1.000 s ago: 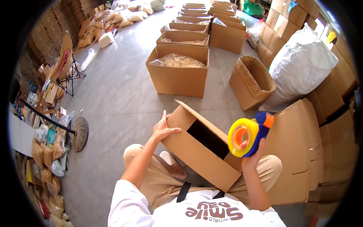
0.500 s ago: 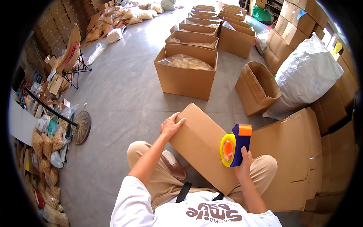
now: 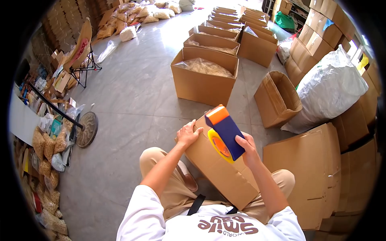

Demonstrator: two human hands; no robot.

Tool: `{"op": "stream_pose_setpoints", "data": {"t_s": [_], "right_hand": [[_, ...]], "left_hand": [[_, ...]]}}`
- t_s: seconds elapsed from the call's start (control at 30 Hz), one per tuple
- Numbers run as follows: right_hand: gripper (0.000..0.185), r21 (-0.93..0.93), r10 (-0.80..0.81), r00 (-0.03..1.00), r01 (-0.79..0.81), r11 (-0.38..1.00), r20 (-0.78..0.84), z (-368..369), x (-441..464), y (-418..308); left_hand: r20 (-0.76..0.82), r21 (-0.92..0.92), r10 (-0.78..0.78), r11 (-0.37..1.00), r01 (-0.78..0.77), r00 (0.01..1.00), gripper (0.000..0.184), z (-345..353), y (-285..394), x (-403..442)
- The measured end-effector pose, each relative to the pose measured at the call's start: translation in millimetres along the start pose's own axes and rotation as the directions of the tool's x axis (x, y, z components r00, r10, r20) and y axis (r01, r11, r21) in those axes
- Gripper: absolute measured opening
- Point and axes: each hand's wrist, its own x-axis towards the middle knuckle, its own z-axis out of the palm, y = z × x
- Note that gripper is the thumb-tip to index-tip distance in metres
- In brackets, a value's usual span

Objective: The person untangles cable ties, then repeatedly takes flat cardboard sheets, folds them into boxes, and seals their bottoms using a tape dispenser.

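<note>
A cardboard box (image 3: 219,172) with its flaps folded flat rests slanted between my knees. My left hand (image 3: 188,134) presses on its far left edge, thumb spread away from the fingers. In my right hand (image 3: 248,149) is a tape gun (image 3: 226,134), dark blue with an orange front and a yellow-orange roll. The tape gun is over the far part of the box; whether its front touches the cardboard I cannot tell.
Rows of open boxes (image 3: 204,86) holding filled plastic bags stretch ahead. To the right stand a narrow open carton (image 3: 277,98), a white sack (image 3: 330,88) and flattened cardboard (image 3: 299,174). A round stand base (image 3: 87,129) and small filled bags (image 3: 49,146) are at left.
My right hand has carried the tape gun forward and left, to the far end of the box, and turned it. The left hand stays at the box edge. The view has shifted slightly.
</note>
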Motion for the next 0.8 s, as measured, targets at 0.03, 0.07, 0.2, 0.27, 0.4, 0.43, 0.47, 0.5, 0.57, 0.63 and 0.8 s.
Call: {"op": "stream_pose_setpoints", "data": {"t_s": [0.03, 0.07, 0.2, 0.27, 0.4, 0.43, 0.47, 0.5, 0.57, 0.63, 0.8], "right_hand": [[0.032, -0.017, -0.008, 1.000, 0.008, 1.000, -0.002, 1.3, 7.9, 7.6], [0.032, -0.019, -0.007, 1.000, 0.007, 1.000, 0.001, -1.6, 11.4, 19.5], [0.036, -0.260, 0.063, 0.997, -0.070, 0.963, -0.034, -17.6, 5.5, 50.8], [0.037, -0.101, 0.165, 0.983, -0.173, 0.980, -0.085, -27.9, -5.1, 48.8], [0.037, -0.164, 0.027, 0.988, -0.053, 0.985, -0.155, -37.3, -23.5, 64.1], [0.036, -0.135, 0.037, 0.991, -0.054, 0.989, -0.129, -30.1, -25.1, 57.0], [0.036, -0.132, 0.042, 0.990, -0.059, 0.989, -0.133, -29.8, -26.5, 57.9], [0.035, -0.139, 0.041, 0.994, -0.054, 0.989, -0.100, -29.1, -27.6, 59.4], [0.034, -0.157, 0.047, 0.997, -0.057, 0.986, -0.062, -25.9, -29.1, 58.4], [0.034, -0.152, 0.063, 0.996, -0.071, 0.986, -0.056, -21.1, -27.8, 49.4], [0.032, -0.117, 0.118, 0.990, -0.127, 0.985, -0.080, -14.8, -22.5, 43.5]], "left_hand": [[0.001, 0.009, 0.015, 1.000, -0.015, 1.000, 0.061, -0.4, -0.1, -0.3], [-0.001, 0.007, 0.013, 1.000, -0.013, 1.000, 0.061, -1.0, -0.6, -0.7], [-0.048, 0.006, 0.066, 0.998, -0.066, 0.997, 0.060, 5.7, -3.2, 0.8], [-0.041, -0.008, 0.029, 1.000, -0.029, 0.999, 0.059, -0.3, 2.6, -5.7], [-0.472, -0.177, 0.198, 0.933, -0.312, 0.859, 0.048, 2.1, -1.4, -0.2], [-0.378, -0.379, 0.195, 0.859, -0.344, 0.905, 0.045, -7.3, 6.0, -3.6], [-0.371, -0.380, 0.195, 0.860, -0.340, 0.908, 0.045, -17.3, 13.2, -7.3], [0.109, -0.654, 0.052, 0.756, 0.033, 0.993, 0.043, -29.2, 21.4, -12.0], [0.746, -0.632, 0.058, 0.375, 0.678, 0.663, 0.043, -35.3, 29.5, -20.5], [0.737, -0.665, 0.126, 0.313, 0.678, 0.664, 0.041, -33.9, 34.0, -26.6], [0.610, -0.791, 0.225, 0.233, 0.566, 0.760, 0.024, -24.6, 35.8, -23.0]]}}
